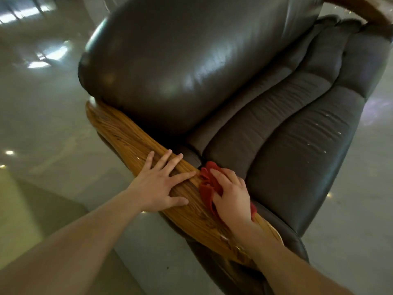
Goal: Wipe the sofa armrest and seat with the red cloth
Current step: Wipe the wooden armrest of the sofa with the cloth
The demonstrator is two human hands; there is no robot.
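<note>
A dark grey leather sofa fills the view, with a shiny backrest (pixel 187 64) and a ribbed seat (pixel 282 150). Its near armrest (pixel 127 135) is a long wooden board running from upper left to lower right. My left hand (pixel 159 186) rests flat on the wood with fingers spread. Right beside it, my right hand (pixel 231 194) grips the crumpled red cloth (pixel 207 184) and presses it on the inner edge of the armrest, where wood meets the seat. Part of the cloth is hidden under my palm.
A glossy pale floor (pixel 42 103) surrounds the sofa and reflects ceiling lights. A second wooden armrest (pixel 359 7) shows at the top right corner. A pale greenish low block (pixel 19 209) stands at the lower left.
</note>
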